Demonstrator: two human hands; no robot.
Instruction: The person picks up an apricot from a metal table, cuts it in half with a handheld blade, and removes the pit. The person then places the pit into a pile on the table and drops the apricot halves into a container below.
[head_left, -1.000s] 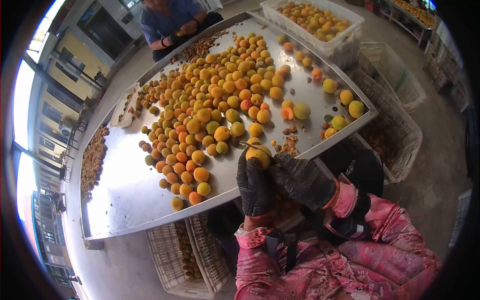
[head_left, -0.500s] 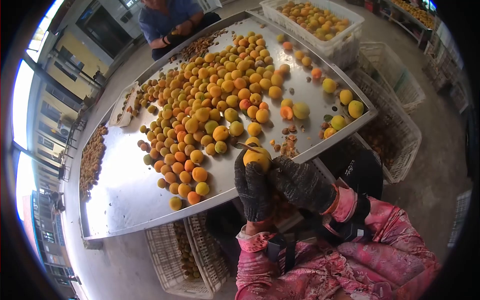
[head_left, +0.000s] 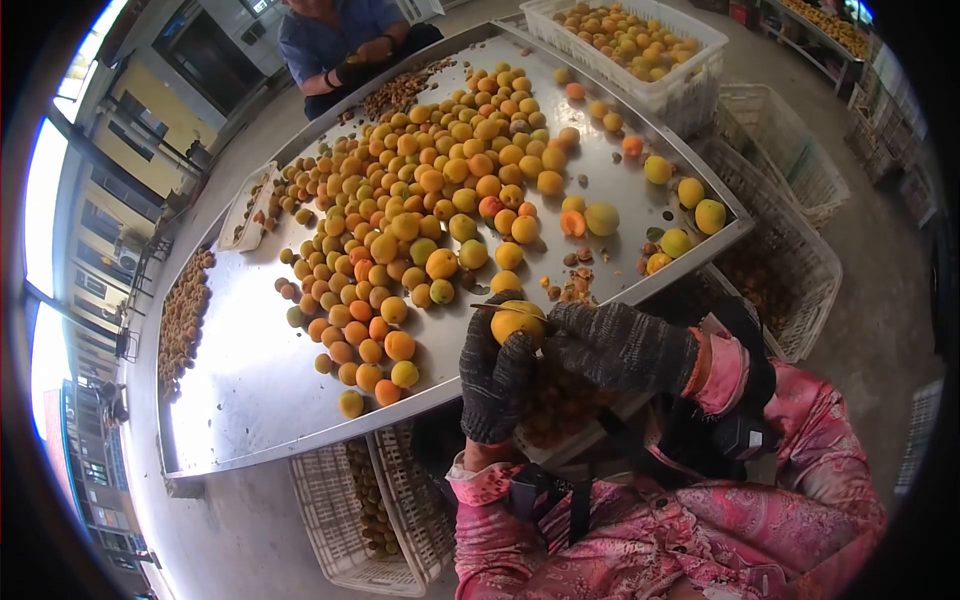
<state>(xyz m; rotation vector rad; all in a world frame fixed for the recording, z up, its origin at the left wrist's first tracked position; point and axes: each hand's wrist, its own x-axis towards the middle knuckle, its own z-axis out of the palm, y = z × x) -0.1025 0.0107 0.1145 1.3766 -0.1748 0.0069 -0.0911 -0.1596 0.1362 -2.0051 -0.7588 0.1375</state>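
Note:
My left hand, in a dark grey knitted glove, grips a yellow apricot just past the table's near edge. A thin blade-like strip lies across the top of the fruit. My right hand, gloved alike, is closed beside the apricot at the strip's right end; its fingertips hide what they hold. On the metal table a large heap of apricots spreads ahead of my hands. A halved apricot and some pits and scraps lie beyond my right hand.
A person sits at the far edge. Piles of pits lie at the table's left and far edges. A white crate of apricots stands at the far right; more crates are right and below. A white tray rests at left.
My right hand has shifted right and up, its fingers now beside the fruit. My left hand has tilted slightly, and the strip lies more across the apricot. The other person's hands moved slightly.

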